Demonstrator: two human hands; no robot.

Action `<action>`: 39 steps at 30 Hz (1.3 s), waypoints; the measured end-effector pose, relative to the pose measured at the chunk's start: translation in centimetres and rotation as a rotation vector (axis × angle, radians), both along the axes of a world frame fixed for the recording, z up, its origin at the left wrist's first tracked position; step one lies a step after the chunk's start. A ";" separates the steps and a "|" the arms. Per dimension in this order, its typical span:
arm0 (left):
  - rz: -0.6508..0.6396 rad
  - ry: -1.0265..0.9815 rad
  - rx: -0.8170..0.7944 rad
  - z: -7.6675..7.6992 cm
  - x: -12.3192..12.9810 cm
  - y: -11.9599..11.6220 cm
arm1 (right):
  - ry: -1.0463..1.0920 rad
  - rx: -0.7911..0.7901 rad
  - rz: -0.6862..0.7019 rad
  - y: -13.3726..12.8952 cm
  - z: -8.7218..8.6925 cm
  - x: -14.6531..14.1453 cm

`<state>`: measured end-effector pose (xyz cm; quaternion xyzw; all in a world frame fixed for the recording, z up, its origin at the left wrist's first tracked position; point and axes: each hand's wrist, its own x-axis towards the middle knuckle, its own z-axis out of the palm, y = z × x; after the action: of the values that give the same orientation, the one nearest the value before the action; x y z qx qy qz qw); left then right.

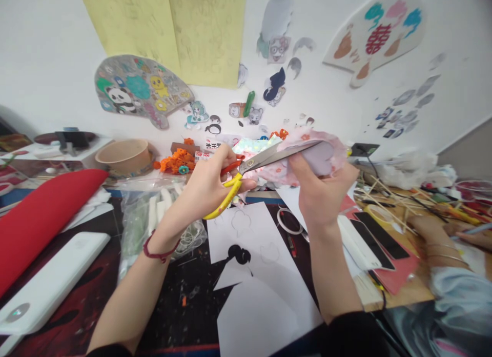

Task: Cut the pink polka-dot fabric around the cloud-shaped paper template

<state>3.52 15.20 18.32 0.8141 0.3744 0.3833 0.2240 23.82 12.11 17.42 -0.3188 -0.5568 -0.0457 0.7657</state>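
My left hand [205, 185] grips scissors [274, 156] with one yellow and one red handle. Their long blades point right and lie across pink patterned fabric [298, 139]. My right hand [321, 193] pinches that fabric together with a pale lavender piece [320, 157] that has a rounded, lobed edge. The blade tips reach over the lavender piece; whether they bite into the cloth, I cannot tell. Below both hands lies white paper [265, 218] with faint pencil outlines. A black cut-out shape [239, 254] rests on it.
A clear bag [142, 213] of white strips lies left, near a white power bank [54, 280] and a red panel [49, 218]. Orange pieces [179, 162] sit behind. Right are a tape roll [289, 221], dark phones [380, 234], thin sticks [388, 195] and another person's arm [442, 244].
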 end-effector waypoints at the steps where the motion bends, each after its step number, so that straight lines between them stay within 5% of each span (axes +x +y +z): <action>1: 0.002 -0.002 0.005 0.0 0.0 0.0 | 0.004 -0.003 -0.002 0.0 0.0 0.0; 39: -0.018 -0.044 0.086 -0.2 0.6 -0.1 | 0.225 -0.053 0.074 -1.4 0.7 -1.5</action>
<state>4.12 15.09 18.14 0.8176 0.3452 0.4150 0.2002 22.34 10.74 18.14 -0.3212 -0.4796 0.0334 0.8159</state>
